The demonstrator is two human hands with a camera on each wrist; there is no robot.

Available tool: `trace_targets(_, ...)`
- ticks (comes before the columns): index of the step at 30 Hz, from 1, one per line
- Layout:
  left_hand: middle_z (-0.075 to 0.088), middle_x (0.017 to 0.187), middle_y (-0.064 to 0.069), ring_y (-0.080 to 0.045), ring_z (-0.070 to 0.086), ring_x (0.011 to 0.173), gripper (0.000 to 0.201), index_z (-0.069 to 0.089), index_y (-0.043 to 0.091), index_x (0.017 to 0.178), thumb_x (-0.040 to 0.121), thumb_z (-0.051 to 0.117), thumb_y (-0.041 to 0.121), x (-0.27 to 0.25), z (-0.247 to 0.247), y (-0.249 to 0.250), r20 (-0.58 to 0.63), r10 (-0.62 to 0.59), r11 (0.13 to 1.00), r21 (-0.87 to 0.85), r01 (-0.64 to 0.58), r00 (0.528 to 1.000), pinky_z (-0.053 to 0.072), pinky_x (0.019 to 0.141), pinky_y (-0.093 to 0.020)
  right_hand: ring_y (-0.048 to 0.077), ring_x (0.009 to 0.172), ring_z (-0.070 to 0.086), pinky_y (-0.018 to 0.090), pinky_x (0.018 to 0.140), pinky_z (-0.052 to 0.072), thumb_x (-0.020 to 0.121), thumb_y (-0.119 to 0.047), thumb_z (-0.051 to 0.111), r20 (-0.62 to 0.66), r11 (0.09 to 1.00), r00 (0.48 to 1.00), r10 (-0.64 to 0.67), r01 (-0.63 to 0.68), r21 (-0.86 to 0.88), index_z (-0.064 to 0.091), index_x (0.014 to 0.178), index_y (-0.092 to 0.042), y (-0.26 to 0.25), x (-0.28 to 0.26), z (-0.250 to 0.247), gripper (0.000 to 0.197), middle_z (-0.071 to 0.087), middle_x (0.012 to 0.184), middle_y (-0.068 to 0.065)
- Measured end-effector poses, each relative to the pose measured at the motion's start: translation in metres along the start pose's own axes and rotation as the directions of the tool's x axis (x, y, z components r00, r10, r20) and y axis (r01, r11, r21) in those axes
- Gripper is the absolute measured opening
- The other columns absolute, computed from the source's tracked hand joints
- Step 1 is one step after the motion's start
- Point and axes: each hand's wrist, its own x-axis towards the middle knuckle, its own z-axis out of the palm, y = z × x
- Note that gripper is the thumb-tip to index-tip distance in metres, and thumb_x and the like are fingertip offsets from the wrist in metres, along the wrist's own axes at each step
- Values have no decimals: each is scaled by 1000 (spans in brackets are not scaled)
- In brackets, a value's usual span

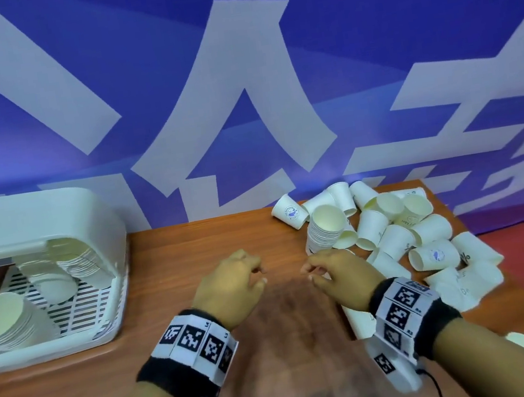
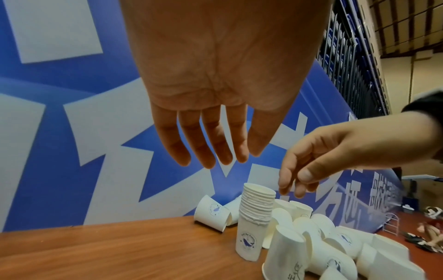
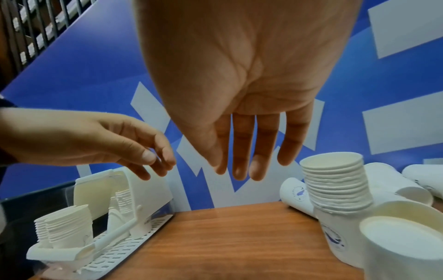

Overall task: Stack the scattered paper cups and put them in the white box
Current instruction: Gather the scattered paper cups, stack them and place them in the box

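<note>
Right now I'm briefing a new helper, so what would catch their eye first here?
Probably the heap of loose paper cups at the table's far right, with one upright stack of cups at its left edge. Next, the white box on the left, already holding stacks. Both hands, left hand and right hand, hover empty between them.
</note>
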Motion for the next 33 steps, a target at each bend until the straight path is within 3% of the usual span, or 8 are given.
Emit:
trace_targets(6,48,106,14,-9,51,104,22,58,31,111,91,51,36,30,24,21,9,-65,998,25,65,998,46,88,-31,5,93,52,21,84,42,93,-24,52,67,995,997,47,-42,-85,64,108,-24,76,2,-20,20,60,109,-10)
trace_targets(9,48,103,11,-12,53,102,21,60,29,109,90,52,34,47,46,41,3,-118,993,17,118,993,46,87,-30,13,100,55,31,89,46,92,-21,50,85,991,992,88,-79,-110,64,103,-22,112,6,-34,18,60,106,-6)
trace_targets(12,54,107,5,-16,55,99,21,61,24,108,90,53,30,62,76,60,51,-151,988,7,151,987,47,88,-33,18,101,58,34,87,47,91,-23,48,114,986,988,105,-88,-144,61,93,-23,141,12,-40,13,61,107,-1)
trace_targets(18,59,111,1,-22,57,103,29,59,23,110,82,51,30,82,142,88,132,-195,980,-14,198,972,47,89,-37,19,113,50,36,95,44,93,-23,49,162,980,983,89,-57,-193,58,114,-23,193,20,-40,23,53,122,-1)
trace_targets(22,58,116,0,-24,55,108,34,54,25,117,82,51,26,98,171,103,162,-252,968,20,252,954,47,90,-38,19,119,46,35,97,42,92,-23,49,219,974,974,62,-11,-225,56,120,-24,215,22,-35,28,48,128,-1)
trace_targets(29,48,134,3,-22,41,122,47,46,25,132,85,51,22,119,198,125,167,-284,958,89,272,944,35,104,-33,22,122,42,36,94,43,94,-18,46,280,956,960,4,78,-284,41,136,-28,237,22,-27,44,33,142,-2)
trace_targets(33,45,133,4,-22,40,123,39,51,24,126,87,52,25,122,204,130,247,-311,949,139,284,918,35,105,-36,25,123,42,37,94,44,93,-14,47,276,953,961,15,70,-295,43,135,-25,241,24,-24,43,27,147,0)
